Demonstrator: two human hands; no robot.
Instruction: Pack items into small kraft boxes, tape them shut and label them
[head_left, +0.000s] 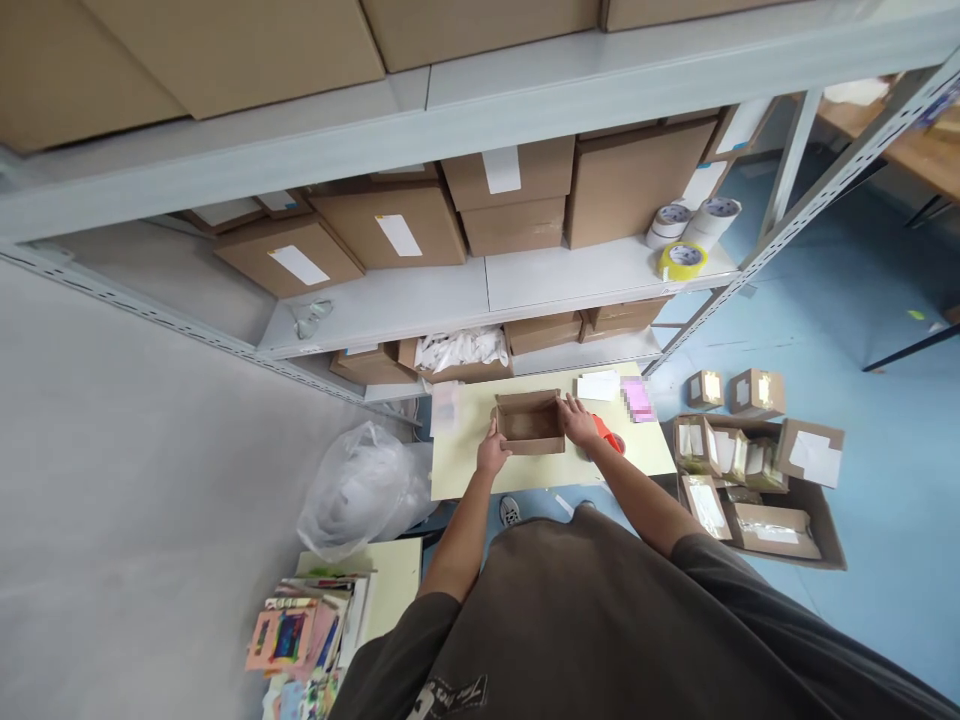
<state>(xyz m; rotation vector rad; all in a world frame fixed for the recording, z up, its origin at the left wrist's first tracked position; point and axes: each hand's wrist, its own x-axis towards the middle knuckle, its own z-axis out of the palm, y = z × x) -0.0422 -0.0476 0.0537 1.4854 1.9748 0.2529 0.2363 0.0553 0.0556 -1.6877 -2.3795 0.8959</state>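
Observation:
A small open cardboard box (pixel 531 446) sits on the pale yellow table (pixel 465 478), its inside bare. On its left end my left hand (pixel 492 452) grips the wall, thumb up along the edge. Against the opposite end my right hand (pixel 576 420) holds the box wall with its fingers at the upper corner. An orange tape dispenser (pixel 609 434) lies beside my right wrist, partly hidden by the forearm. Beyond that hand are white paper sheets (pixel 598 386) and a pink printed packet (pixel 637 400). A translucent pinkish bag (pixel 446 408) lies left of the box.
Metal shelving (pixel 420 310) with cardboard boxes rises behind the table. Tape rolls (pixel 682 261) stand on its right end. A large carton (pixel 825 535) of taped parcels is on the floor at right. A clear plastic bag (pixel 360 490) and stacked booklets (pixel 300 640) are at left.

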